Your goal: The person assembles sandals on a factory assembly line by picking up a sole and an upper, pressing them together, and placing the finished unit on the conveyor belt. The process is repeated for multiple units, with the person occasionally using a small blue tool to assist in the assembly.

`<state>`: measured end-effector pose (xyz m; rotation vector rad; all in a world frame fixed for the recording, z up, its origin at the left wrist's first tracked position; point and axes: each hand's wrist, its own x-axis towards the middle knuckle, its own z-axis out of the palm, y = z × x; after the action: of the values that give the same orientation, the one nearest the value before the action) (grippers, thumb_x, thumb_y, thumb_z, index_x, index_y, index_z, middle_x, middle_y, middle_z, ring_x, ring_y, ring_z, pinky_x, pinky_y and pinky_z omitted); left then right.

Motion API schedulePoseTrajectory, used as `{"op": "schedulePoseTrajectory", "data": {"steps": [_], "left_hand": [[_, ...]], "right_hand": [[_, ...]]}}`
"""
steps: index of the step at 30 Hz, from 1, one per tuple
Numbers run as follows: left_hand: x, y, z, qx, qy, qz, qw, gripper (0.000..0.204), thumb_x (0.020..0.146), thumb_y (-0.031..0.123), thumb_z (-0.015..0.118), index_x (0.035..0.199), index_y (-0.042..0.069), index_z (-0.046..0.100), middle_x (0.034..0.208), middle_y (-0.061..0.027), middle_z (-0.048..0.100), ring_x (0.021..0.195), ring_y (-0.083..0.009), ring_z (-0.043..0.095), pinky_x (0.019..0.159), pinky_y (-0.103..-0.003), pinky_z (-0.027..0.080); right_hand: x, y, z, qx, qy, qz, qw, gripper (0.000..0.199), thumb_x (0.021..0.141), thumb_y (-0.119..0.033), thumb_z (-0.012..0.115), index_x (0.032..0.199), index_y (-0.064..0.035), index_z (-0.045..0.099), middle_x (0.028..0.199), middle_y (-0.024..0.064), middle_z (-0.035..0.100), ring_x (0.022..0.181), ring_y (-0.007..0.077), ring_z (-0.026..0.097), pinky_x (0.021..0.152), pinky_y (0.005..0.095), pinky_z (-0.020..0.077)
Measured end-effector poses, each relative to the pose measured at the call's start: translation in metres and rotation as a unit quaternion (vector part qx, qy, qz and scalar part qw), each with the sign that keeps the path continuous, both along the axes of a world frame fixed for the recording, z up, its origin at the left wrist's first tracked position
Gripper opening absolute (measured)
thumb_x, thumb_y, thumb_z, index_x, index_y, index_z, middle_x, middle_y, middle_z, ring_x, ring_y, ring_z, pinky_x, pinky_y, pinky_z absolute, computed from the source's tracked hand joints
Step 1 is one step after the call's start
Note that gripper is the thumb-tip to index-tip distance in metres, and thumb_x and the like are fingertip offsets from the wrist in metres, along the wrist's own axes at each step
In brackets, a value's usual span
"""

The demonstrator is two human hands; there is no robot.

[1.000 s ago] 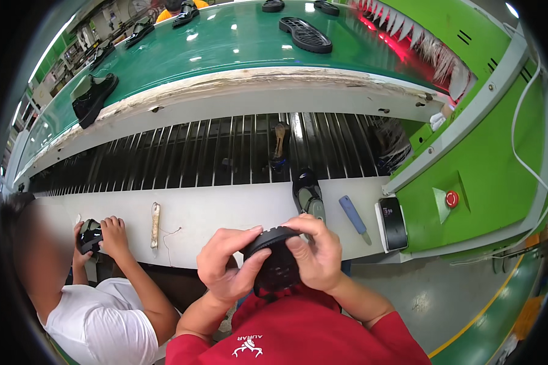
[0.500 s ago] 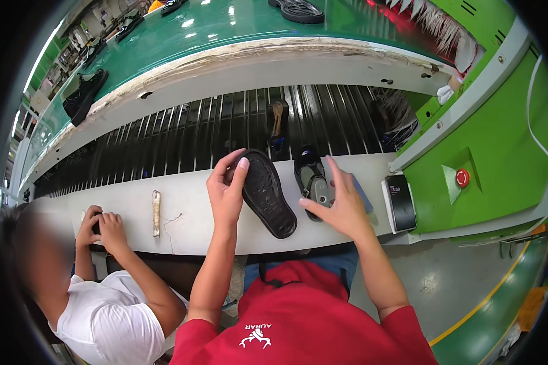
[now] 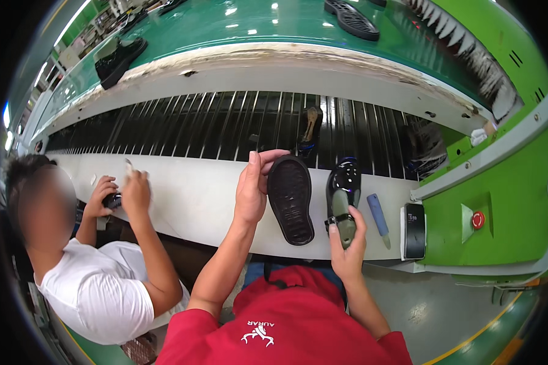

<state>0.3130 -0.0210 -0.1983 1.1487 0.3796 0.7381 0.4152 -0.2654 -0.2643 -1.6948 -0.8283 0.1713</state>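
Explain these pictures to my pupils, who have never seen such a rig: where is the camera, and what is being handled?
There is no robot here. A person wears a wide fisheye camera on the head, looking down, so straight edges look bent. Picture-left is the person's left. The left hand holds a black shoe sole. The right hand grips the heel end of a shiny black shoe with a grey-green form inside. On the white work surface to their right lie a blue-handled tool and a phone. At the left, a co-worker handles another dark item.
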Motion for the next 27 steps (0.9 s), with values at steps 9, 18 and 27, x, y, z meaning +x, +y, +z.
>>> {"op": "schedulePoseTrajectory", "data": {"steps": [9,18,27], "left_hand": [[-0.016,-0.021,0.008,0.05,-0.038,-0.003,0.998,0.087,0.118,0.065,0.029,0.151,-0.009,0.061,0.13,-0.0182,0.077,0.117,-0.0221,0.076,0.102,-0.035,0.062],[-0.035,-0.05,0.022,0.126,-0.022,0.011,0.992,0.075,0.086,0.007,0.095,0.151,-0.006,0.061,0.134,-0.0173,0.077,0.124,-0.021,0.075,0.112,-0.035,0.058],[-0.034,-0.057,0.02,0.188,-0.031,0.024,0.981,0.076,0.083,0.005,0.097,0.149,-0.007,0.062,0.134,-0.0224,0.077,0.123,-0.0257,0.077,0.109,-0.038,0.062]], "right_hand": [[-0.041,-0.011,0.015,0.117,0.013,0.001,0.993,0.095,0.097,-0.004,0.073,0.171,0.0038,0.014,0.16,0.0288,0.042,0.148,0.0356,0.048,0.125,0.0471,0.0374],[-0.074,-0.02,0.003,0.128,0.021,0.11,0.985,0.088,0.093,-0.005,0.077,0.165,0.0075,0.028,0.158,0.0331,0.044,0.143,0.0422,0.053,0.121,0.0497,0.0447],[-0.071,-0.017,0.01,0.132,-0.043,0.125,0.983,0.084,0.091,-0.006,0.079,0.162,0.0094,0.035,0.154,0.0367,0.049,0.137,0.0468,0.058,0.117,0.0536,0.0492]]}}
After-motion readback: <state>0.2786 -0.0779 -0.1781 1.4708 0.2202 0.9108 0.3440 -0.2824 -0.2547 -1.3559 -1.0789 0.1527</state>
